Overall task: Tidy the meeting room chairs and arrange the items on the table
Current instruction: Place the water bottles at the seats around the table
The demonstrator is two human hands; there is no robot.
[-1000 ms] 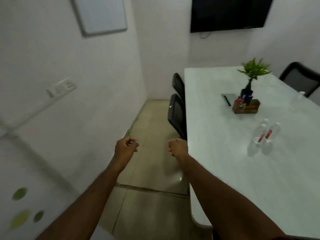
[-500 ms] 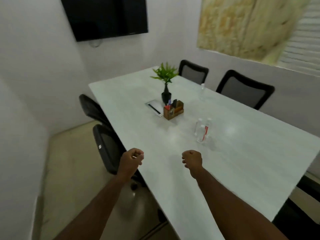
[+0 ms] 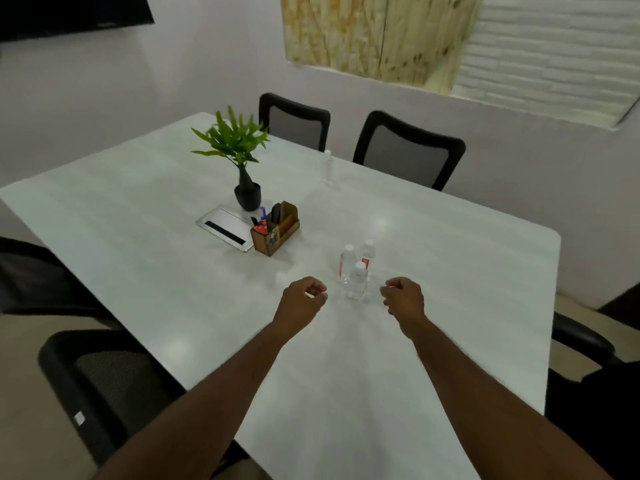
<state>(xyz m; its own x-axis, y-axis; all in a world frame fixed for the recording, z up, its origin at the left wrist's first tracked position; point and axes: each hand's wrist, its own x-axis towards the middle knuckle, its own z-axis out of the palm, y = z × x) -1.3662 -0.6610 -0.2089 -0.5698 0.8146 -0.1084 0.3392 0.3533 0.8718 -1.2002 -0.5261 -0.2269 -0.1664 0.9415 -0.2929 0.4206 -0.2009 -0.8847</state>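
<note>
both grips [image 3: 304,299] [image 3: 402,298] fisted beside red-labelled bottles [image 3: 356,268]

No words or numbers can be read anywhere. The water bottles [image 3: 356,268] carry red labels (their print is too small and blurred to read).

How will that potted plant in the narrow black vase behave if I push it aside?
The potted plant probably tips easily: tall leafy top over a narrow neck and small base. The table looks smooth, so a low push likely slides it. It looks light.
</note>
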